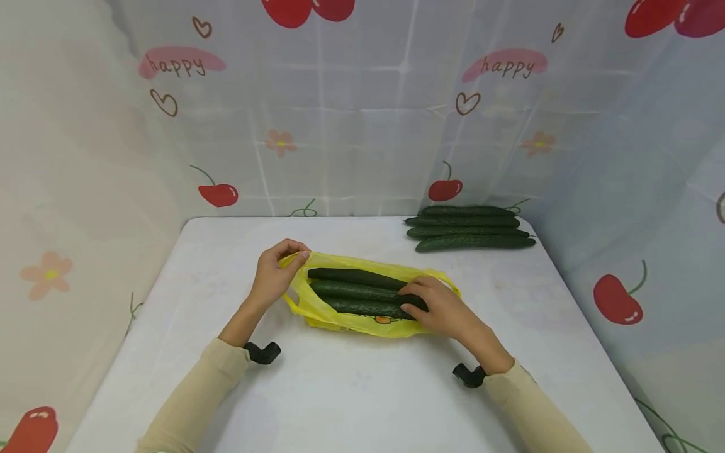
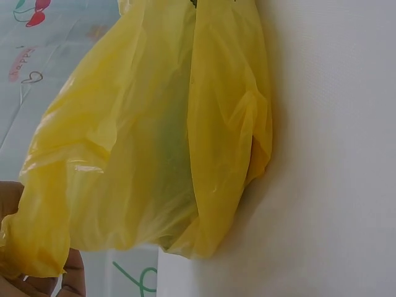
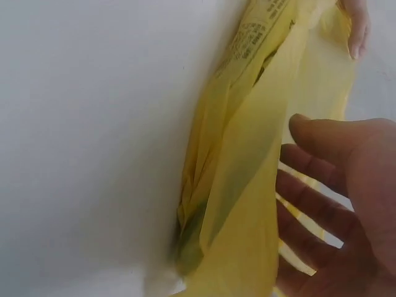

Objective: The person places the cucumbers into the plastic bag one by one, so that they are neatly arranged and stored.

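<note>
A yellow plastic bag (image 1: 340, 319) lies across the middle of the white table with its opening facing up. Inside it, three dark green cucumbers (image 1: 362, 292) lie side by side. My left hand (image 1: 272, 277) pinches the bag's left rim between thumb and fingers. In the left wrist view, that corner of the bag (image 2: 43, 235) is drawn out from the rest. Over the right ends of the cucumbers is my right hand (image 1: 438, 308), its fingers inside the bag opening. The right wrist view shows its fingers (image 3: 309, 198) loosely bent and spread beside the bag wall, thumb apart.
Several more cucumbers (image 1: 470, 230) lie in a stack of rows at the table's back right corner. A patterned curtain (image 1: 362, 126) stands right behind the table (image 1: 351, 402) and along both sides.
</note>
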`<move>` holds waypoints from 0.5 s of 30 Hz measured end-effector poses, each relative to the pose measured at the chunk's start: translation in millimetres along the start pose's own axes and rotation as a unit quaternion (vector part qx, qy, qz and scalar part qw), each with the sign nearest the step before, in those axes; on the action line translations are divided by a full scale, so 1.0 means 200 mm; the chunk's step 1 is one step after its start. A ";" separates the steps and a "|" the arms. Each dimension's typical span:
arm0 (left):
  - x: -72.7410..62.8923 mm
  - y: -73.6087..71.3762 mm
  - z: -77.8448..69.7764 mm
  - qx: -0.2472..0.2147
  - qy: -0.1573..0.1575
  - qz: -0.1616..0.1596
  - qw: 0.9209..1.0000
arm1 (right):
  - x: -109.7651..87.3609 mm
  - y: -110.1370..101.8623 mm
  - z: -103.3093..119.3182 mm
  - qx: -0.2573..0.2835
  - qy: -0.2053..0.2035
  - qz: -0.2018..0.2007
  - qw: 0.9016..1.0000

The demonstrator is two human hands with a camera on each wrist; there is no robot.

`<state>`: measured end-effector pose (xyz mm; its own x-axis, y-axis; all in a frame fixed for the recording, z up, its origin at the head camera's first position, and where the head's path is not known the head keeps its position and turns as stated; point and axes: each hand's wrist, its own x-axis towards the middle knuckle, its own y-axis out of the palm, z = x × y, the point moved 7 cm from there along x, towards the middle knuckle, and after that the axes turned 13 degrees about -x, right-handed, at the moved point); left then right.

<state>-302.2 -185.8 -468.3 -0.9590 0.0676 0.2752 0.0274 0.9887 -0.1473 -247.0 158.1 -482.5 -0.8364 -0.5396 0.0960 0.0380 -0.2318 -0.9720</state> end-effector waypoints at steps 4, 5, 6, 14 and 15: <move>0.01 0.01 0.01 -0.002 -0.008 -0.003 1.000 | -0.03 -0.04 -0.04 0.016 -0.013 -0.026 0.999; 0.01 0.01 0.02 -0.002 -0.008 -0.005 1.000 | -0.04 -0.05 -0.05 0.026 -0.017 -0.033 0.999; 0.01 0.01 0.02 -0.004 -0.009 -0.007 1.000 | -0.04 -0.08 -0.06 0.039 -0.019 -0.040 0.998; 0.02 0.03 0.01 -0.004 -0.009 -0.005 1.000 | -0.07 -0.31 -0.37 0.088 0.037 -0.131 0.987; 0.02 0.03 0.01 -0.003 -0.011 -0.006 1.000 | -0.07 -0.31 -0.44 0.086 0.056 -0.133 0.986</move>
<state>-307.0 -179.9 -468.8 -0.9652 0.0538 0.2560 0.0185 0.9902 -0.1383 -285.4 251.1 -442.2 -0.8843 -0.3509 0.3082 -0.1058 -0.4922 -0.8640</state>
